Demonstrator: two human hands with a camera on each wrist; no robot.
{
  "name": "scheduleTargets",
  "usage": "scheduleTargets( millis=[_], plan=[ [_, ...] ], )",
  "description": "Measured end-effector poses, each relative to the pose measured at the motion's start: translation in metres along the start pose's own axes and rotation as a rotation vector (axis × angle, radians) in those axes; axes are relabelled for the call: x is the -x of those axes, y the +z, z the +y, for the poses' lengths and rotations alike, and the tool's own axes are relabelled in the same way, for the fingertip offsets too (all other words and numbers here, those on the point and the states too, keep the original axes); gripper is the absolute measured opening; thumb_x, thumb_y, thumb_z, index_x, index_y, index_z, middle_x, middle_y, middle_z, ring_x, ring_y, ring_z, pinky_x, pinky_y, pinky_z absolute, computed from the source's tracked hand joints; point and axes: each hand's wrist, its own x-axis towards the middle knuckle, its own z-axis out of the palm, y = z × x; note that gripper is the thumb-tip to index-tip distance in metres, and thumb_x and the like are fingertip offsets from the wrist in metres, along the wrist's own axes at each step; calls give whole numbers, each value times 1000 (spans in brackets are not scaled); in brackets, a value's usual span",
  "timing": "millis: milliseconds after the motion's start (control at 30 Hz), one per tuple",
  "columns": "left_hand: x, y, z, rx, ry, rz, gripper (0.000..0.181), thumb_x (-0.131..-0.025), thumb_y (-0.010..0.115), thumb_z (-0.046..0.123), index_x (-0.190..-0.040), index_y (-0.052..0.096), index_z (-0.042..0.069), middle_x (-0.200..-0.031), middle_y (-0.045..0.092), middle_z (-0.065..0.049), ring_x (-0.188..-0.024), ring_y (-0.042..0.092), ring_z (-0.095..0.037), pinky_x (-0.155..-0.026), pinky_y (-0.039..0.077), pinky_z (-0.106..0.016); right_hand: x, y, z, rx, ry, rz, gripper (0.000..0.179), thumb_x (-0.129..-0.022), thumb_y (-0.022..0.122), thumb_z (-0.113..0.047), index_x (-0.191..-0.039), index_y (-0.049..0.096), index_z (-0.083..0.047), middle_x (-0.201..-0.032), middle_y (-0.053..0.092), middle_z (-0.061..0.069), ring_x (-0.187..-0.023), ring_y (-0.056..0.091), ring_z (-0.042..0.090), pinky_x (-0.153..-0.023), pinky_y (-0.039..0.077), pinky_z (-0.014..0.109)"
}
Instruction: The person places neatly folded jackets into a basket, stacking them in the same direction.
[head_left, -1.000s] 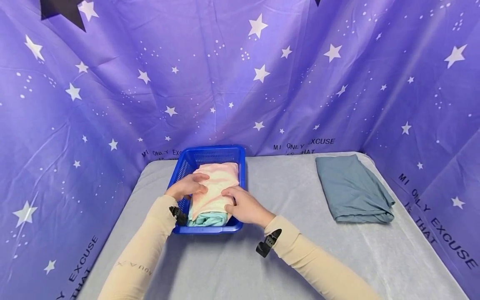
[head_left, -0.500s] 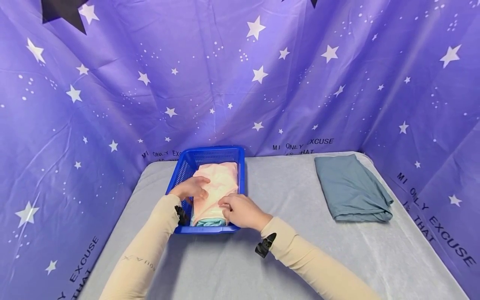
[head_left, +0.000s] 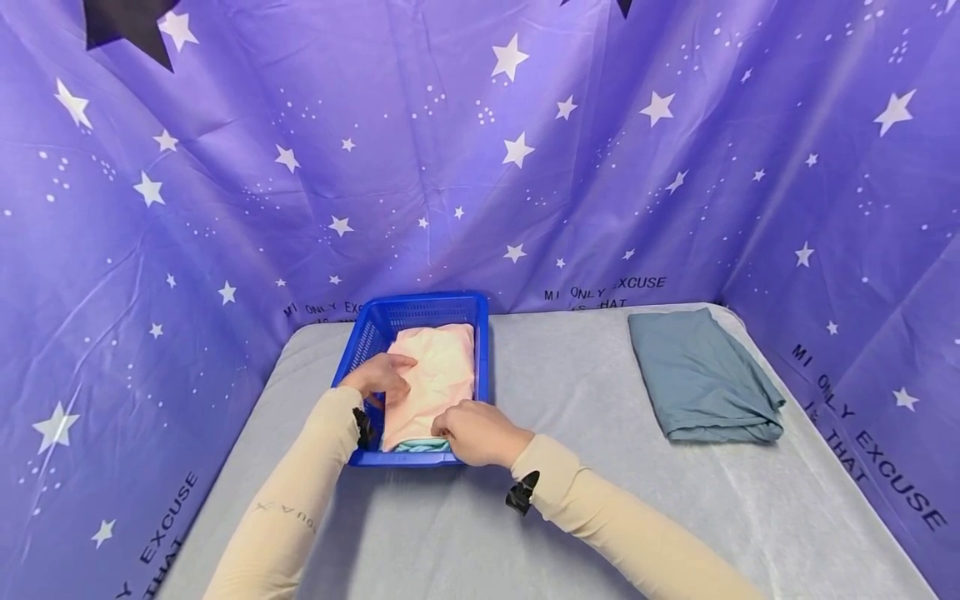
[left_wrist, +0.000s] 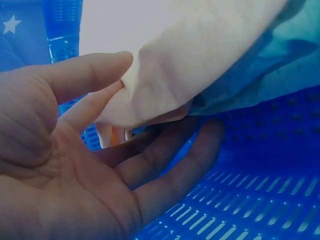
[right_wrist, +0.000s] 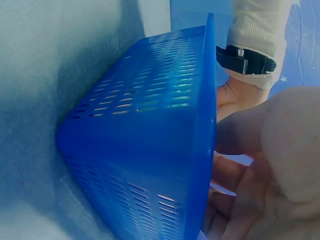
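A folded pink cloth (head_left: 435,367) lies on a turquoise cloth (head_left: 422,446) inside the blue basket (head_left: 483,350). At its left edge is my left hand (head_left: 380,377). In the left wrist view, that hand's thumb and index finger touch a fold of the pink cloth, while its other fingers extend loosely beneath the edge. My right hand (head_left: 480,431) reaches over the basket's near right corner, fingers curled at the pink cloth's near edge. The basket wall (right_wrist: 125,125) hides most of that contact in the right wrist view.
A folded grey-blue cloth (head_left: 701,375) lies on the right of the grey-covered table (head_left: 562,392). Behind and at both sides hangs a purple curtain (head_left: 420,167) with white stars. Each wrist wears a black strap device (head_left: 522,493).
My right hand has slid down along the pink cloth to its near right corner, its fingers curling more. The pink cloth covers more of the turquoise one. My left hand has barely shifted.
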Motion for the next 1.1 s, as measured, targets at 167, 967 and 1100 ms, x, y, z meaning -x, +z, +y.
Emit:
scheduleTargets(
  millis=[167, 967, 1100],
  plan=[
    [-3, 0, -2, -34, -18, -13, 70, -83, 73, 7, -150, 53, 18, -129, 56, -15, -87, 57, -24, -69, 60, -47, -1, 1, -1, 45, 33, -85, 37, -84, 62, 3, -101, 81, -25, -96, 75, -14, -82, 64, 8, -73, 55, 27],
    [-8, 5, 1, -149, 1, 39, 71, -75, 70, 2, -143, 62, 17, -103, 60, -13, -52, 28, -14, -48, 27, -25, -9, 1, 9, 177, -91, -218, 33, -89, 59, -4, -102, 80, -26, -101, 77, -10, -93, 70, 11, -84, 53, 31],
    [-4, 0, 1, -135, 20, 41, 65, -79, 67, 4, -143, 61, 14, -84, 63, -7, -48, 30, -11, -46, 29, -24, -6, 4, 17, 68, -146, -95, 24, -99, 57, -9, -106, 78, -20, -102, 74, -6, -99, 67, 14, -91, 53, 32]
  ],
)
